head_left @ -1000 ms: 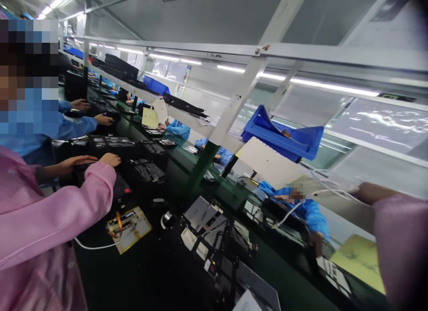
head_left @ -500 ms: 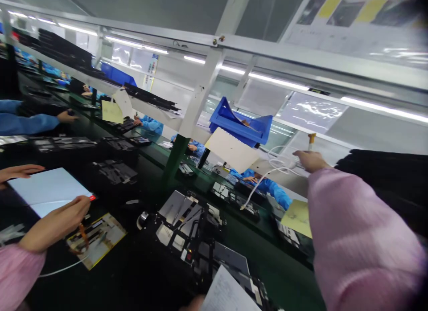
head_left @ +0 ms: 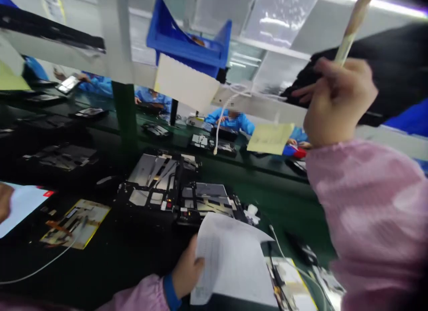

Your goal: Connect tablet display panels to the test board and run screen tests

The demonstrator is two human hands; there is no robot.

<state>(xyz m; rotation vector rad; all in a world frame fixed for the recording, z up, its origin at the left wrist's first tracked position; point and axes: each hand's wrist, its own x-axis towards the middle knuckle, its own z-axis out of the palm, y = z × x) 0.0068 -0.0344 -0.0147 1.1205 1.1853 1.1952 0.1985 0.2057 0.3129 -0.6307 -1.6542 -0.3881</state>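
My left hand (head_left: 189,268), with a blue band at its wrist, is closed on the edge of a white printed paper (head_left: 234,257) that curls at the top. My right hand (head_left: 339,101) is raised at the upper right, its fingers wrapped round a slim pen-like stick (head_left: 349,32), pale below and brownish above. Motion blurs the stick, so its exact kind does not show. Beyond the paper lie opened devices with bared inner parts, one device (head_left: 207,199) right behind it and another (head_left: 154,173) to its left.
A blue bin (head_left: 187,43) sits on the shelf, with a white cable (head_left: 219,128) hanging nearby. A yellow note (head_left: 270,138) hangs below. At left, another person's hand (head_left: 5,199) is by a lit screen (head_left: 23,204). Co-workers in blue sit across the bench.
My view has swung right and down. My right hand has come off the shelf area, now holding the stick upright. The paper and my left hand have come further into view.
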